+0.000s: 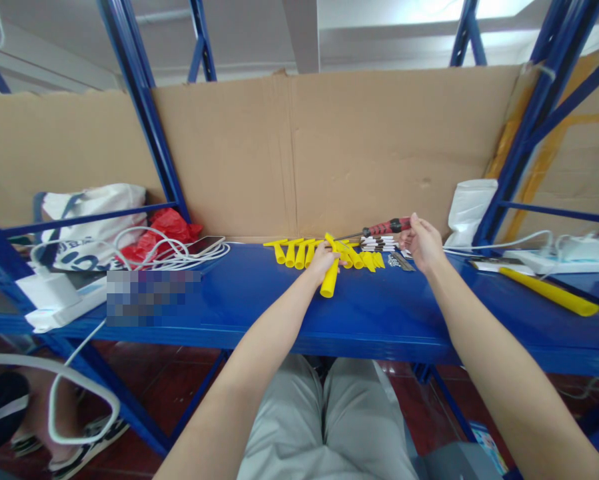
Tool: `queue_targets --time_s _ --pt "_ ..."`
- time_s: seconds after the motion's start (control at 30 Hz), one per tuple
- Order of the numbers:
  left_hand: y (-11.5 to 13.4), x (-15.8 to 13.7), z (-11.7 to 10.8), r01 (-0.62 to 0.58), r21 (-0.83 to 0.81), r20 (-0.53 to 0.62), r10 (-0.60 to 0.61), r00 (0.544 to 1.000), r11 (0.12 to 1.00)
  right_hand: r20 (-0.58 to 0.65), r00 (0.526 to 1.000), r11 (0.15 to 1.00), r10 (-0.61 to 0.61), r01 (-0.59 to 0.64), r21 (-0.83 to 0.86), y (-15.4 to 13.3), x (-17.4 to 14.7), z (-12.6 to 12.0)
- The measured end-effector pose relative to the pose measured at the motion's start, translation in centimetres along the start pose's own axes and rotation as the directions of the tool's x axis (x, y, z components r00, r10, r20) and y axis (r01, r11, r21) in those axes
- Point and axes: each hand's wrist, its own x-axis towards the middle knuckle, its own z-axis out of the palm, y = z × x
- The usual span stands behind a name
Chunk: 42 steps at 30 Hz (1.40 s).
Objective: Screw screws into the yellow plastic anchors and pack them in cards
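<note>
My left hand (324, 261) is closed around a yellow plastic piece (328, 285) with a tubular handle, held just above the blue tabletop. In my right hand (423, 244) is a screwdriver (390, 227) with a red and black handle. Its thin shaft points left and reaches the top of the yellow piece; whether the tip touches a screw is too small to tell. Behind my left hand lies a row of similar yellow pieces (290, 256). To their right are small yellow parts (370, 261), a stack of white and dark strips (378, 244), and small metal parts (402, 261).
A long yellow tube (549, 291) and a white power strip (564, 261) lie at right, near a white pouch (471, 210). Left are white cables (184, 251), a red plastic bag (162, 230), a cloth bag (96, 223) and a charger (49, 291). Cardboard (349, 147) closes the back.
</note>
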Motion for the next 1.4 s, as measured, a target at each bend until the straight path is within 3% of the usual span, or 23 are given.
queue_targets --time_s 0.4,0.57,1.07,1.23,1.4 --pt "0.02 -0.09 -0.05 0.021 0.004 -0.004 -0.021 1.0 1.0 -0.028 0.998 0.999 -0.052 0.052 -0.009 0.15 0.2 -0.3" --pt "-0.19 0.01 -0.09 0.016 0.002 0.012 -0.016 1.0 1.0 -0.058 0.998 1.0 -0.012 0.011 -0.015 0.15 0.19 -0.19" --pt "-0.14 -0.2 0.15 0.019 0.012 0.033 -0.019 0.999 1.0 0.023 1.0 0.998 -0.002 0.0 0.061 -0.52 -0.03 -0.21" --pt "-0.21 -0.22 0.17 0.029 0.024 0.027 -0.029 0.999 0.999 -0.017 0.999 0.997 -0.049 0.05 0.055 -0.29 0.02 -0.14" --pt "-0.36 -0.18 0.22 0.023 0.032 0.043 -0.024 0.999 0.999 -0.034 0.999 0.998 -0.022 0.024 0.055 -0.19 0.04 0.02"
